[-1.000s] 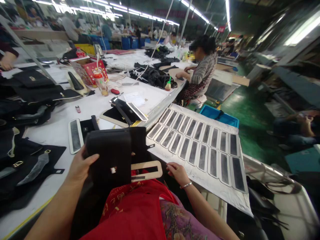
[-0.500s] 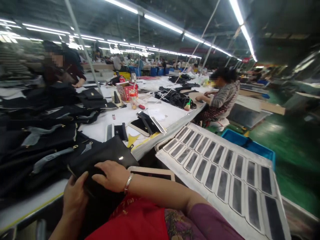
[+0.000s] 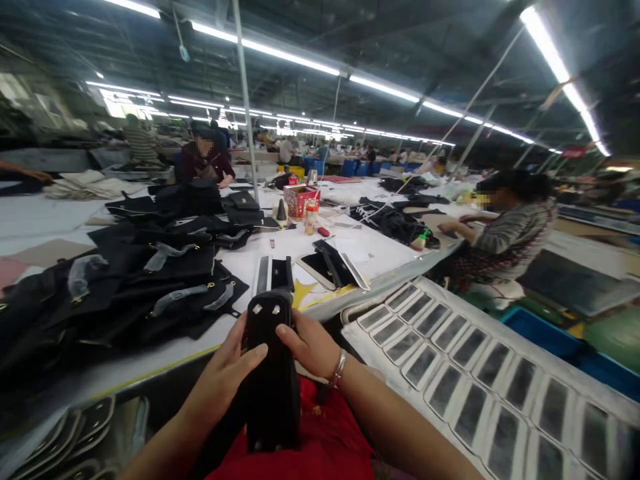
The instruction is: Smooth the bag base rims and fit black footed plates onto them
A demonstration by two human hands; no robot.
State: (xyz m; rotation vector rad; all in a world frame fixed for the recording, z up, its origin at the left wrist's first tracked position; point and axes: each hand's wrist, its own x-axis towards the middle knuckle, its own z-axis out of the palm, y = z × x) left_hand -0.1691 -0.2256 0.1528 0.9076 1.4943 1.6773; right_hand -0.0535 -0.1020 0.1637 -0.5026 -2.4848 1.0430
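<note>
A black bag piece (image 3: 270,380) with small metal studs near its top stands edge-on over my red apron. My left hand (image 3: 225,377) grips its left side, thumb pressed on the front. On the right side my right hand (image 3: 310,343), with a bracelet at the wrist, holds it with the fingers curled round the edge. Both hands are closed on it, just in front of the white worktable (image 3: 250,257).
A heap of black bag parts (image 3: 125,280) covers the table at left. Rows of grey-and-white strips (image 3: 450,373) lie on a board at right. Templates (image 3: 330,267), a red box (image 3: 300,200) and a bottle stand further off. Other people work at the table opposite and to the right.
The black piece has been turned from lying flat to standing edge-on between both hands. My right hand came from the lap onto the piece. The view has swung upward and left.
</note>
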